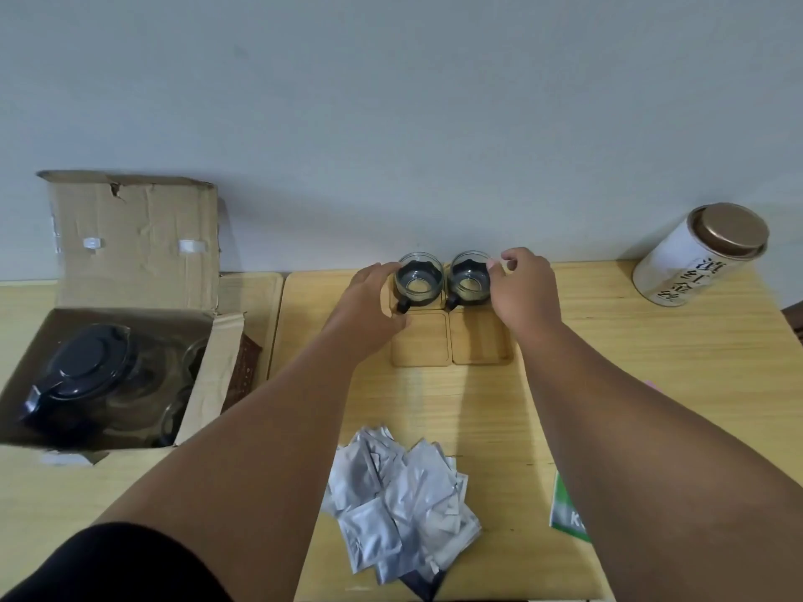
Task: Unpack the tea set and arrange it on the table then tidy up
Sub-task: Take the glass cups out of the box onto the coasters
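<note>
Two small glass cups with black holders stand side by side near the wall, on the far pair of wooden coasters. My left hand [369, 304] wraps around the left cup [418, 281]. My right hand [523, 288] touches the right cup [470, 278] with its fingertips on the rim. Two bare wooden coasters [420, 341] [480, 338] lie just in front of them. At the left, an open cardboard box [130, 254] holds a black-lidded glass teapot [82, 375] and more glassware.
A heap of silver foil sachets [399, 497] lies at the near middle of the wooden table [652, 362]. A white tea canister with a bronze lid [699, 254] stands at the far right. A green packet [569, 510] peeks out under my right forearm.
</note>
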